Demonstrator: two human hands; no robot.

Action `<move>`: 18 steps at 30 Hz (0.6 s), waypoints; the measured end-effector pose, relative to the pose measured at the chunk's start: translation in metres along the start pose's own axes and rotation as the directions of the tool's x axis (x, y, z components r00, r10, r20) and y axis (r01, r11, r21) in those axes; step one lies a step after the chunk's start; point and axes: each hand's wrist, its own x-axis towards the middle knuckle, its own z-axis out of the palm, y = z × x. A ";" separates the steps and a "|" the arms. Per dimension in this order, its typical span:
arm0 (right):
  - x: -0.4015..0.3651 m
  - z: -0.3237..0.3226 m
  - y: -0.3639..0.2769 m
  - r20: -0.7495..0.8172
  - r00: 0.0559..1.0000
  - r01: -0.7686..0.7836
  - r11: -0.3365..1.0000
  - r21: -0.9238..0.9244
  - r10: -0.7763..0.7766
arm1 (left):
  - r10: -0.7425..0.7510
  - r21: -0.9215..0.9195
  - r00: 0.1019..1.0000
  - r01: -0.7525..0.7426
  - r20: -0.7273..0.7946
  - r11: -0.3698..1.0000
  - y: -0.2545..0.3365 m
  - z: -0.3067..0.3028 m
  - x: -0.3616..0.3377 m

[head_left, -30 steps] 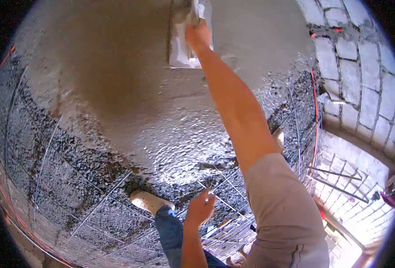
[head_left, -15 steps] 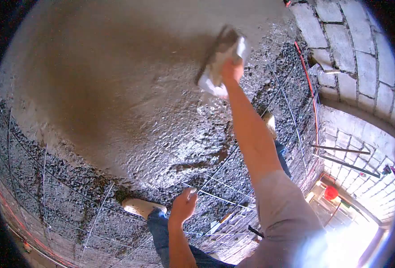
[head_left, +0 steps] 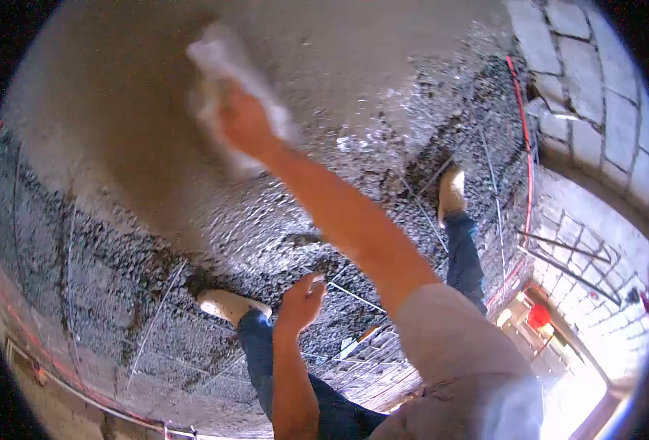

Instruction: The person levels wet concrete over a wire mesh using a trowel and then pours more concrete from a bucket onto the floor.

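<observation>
My right hand [head_left: 245,121], at the end of an outstretched arm, is closed round the handle of a plastering trowel [head_left: 225,50]. The trowel's broad rectangular blade is smeared by motion and lies over the smooth wet mortar [head_left: 354,44]. Lower down, my left hand [head_left: 300,302] hangs near my knee, its fingers loosely curled and the thumb apart from them. It overlaps the rough dark mortar [head_left: 258,271] in this view, and nothing shows in it.
My light shoes [head_left: 231,304] stand on coarse mortar crossed by thin metal rods [head_left: 156,326]. A red hose or cable [head_left: 522,125] runs along the right edge, beside a pale block wall [head_left: 581,73]. A red round object [head_left: 539,316] sits farther off, in a bright opening.
My right hand has swept the trowel leftward over the wet mortar. My left hand has stayed near my knee, and the view has shifted slightly.
</observation>
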 end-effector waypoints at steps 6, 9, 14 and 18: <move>0.028 0.022 -0.032 0.028 0.983 -0.179 0.981 -0.079 0.181 | -0.035 0.034 0.999 0.036 -0.029 0.999 0.014 -0.006 -0.003; 0.037 0.002 -0.013 -0.008 0.976 -0.217 0.966 -0.143 0.218 | -0.068 -0.045 0.997 0.070 0.034 0.997 -0.003 -0.003 0.003; 0.045 -0.054 0.018 -0.129 0.972 -0.219 0.957 -0.192 0.197 | -0.101 0.003 0.994 0.101 0.046 0.995 -0.002 0.000 0.008; 0.034 -0.091 0.047 -0.269 0.915 -0.353 0.919 -0.176 0.300 | -0.079 0.016 0.997 0.079 0.013 0.997 0.004 0.000 0.008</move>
